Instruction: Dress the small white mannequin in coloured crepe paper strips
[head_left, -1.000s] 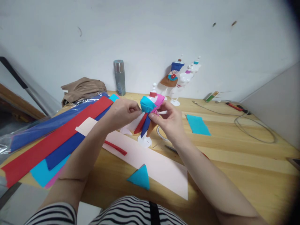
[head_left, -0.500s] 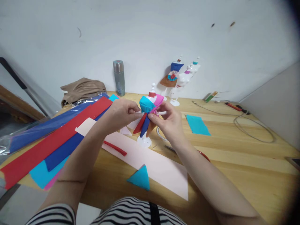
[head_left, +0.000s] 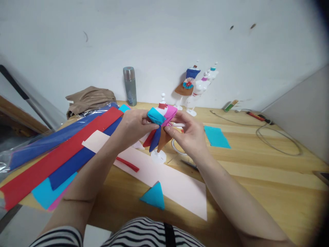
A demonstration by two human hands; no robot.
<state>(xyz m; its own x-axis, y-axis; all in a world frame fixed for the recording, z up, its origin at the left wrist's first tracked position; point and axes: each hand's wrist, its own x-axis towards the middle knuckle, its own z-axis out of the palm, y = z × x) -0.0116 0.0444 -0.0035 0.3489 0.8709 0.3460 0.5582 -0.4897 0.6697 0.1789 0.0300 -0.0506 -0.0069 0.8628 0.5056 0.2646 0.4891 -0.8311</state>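
Observation:
A small white mannequin on a round base [head_left: 158, 156] wears a paper outfit: a turquoise piece [head_left: 156, 117] and a magenta piece [head_left: 170, 112] cross at the chest, with red, blue and brown [head_left: 163, 138] points hanging below. My left hand [head_left: 138, 127] pinches the outfit at the waist from the left, thumb in front. From the right, my right hand [head_left: 187, 132] grips the waist too, thumb and fingers closed at the magenta piece's lower end. A white stick-like thing shows between its fingers.
Coloured paper strips [head_left: 61, 151] lie at left, a pale pink sheet [head_left: 180, 185] and turquoise triangle [head_left: 154, 196] in front. Scissors [head_left: 189, 164] lie near my right wrist. Behind stand a flask [head_left: 130, 87] and dressed mannequins [head_left: 192, 80]; a cable [head_left: 280, 137] curls at right.
The mannequin has tilted and turned slightly, its head shifting left. My left thumb has moved in to the waist, and the hanging points now spread more to the right.

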